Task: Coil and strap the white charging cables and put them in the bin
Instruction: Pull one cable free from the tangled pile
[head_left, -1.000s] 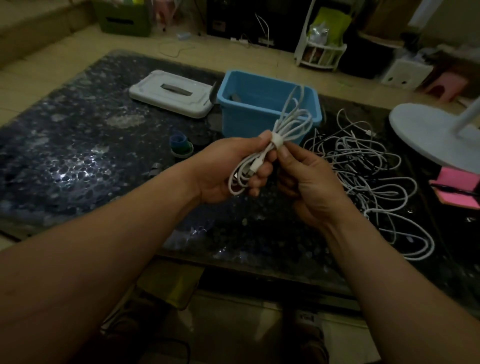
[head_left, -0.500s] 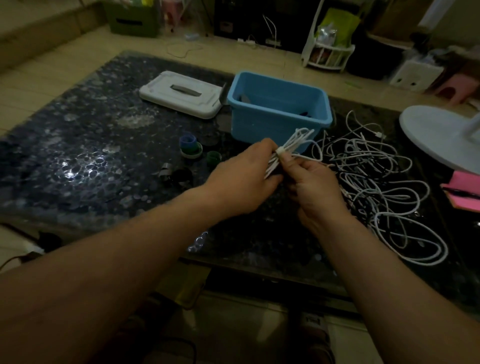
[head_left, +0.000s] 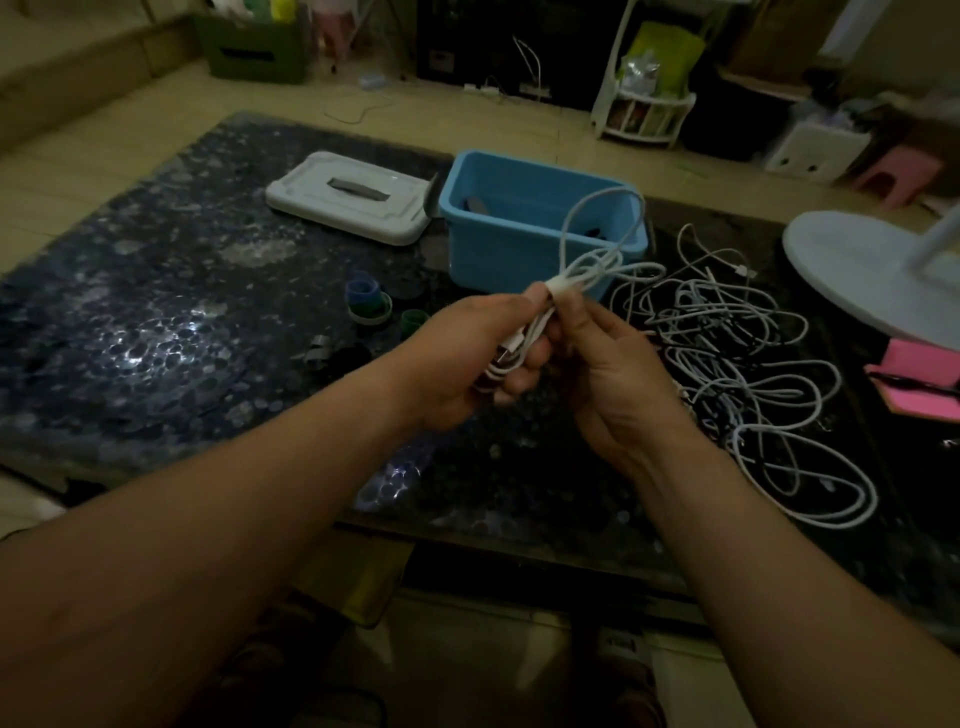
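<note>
Dim light is falling over a dark speckled table (head_left: 156, 338) on a tiled floor, with shelves and boxes crowding the far wall.

From the head view, the task is sitting somewhere in its middle. One coiled cable (head_left: 587, 265) is being held up between both hands, just in front of the blue bin (head_left: 498, 254), and a white strap (head_left: 558, 285) is wrapping its waist. The left hand (head_left: 467, 358) is curling its fingers round the lower half of the bundle. The right hand (head_left: 618, 374) is pinching at the strap with thumb and forefinger, its other fingers hanging loosely bent. My judgement is that the strap is being closed or checked, so this cable is nearly ready to drop in.

A good deal is waiting: a tangle of loose cables (head_left: 737, 364) is sprawling over the table to the right of the bin, uncoiled. Dark shapes are showing inside the bin, but whether any finished coils are lying there cannot be told. The bin's white lid (head_left: 353, 197) is lying off, beside it, and small strap rolls (head_left: 369, 301) are standing near the left hand.

The bundle's long axis is running diagonally, from the plug ends low in the left palm up and away to the right, its looped end pointing toward the bin's near rim.
</note>
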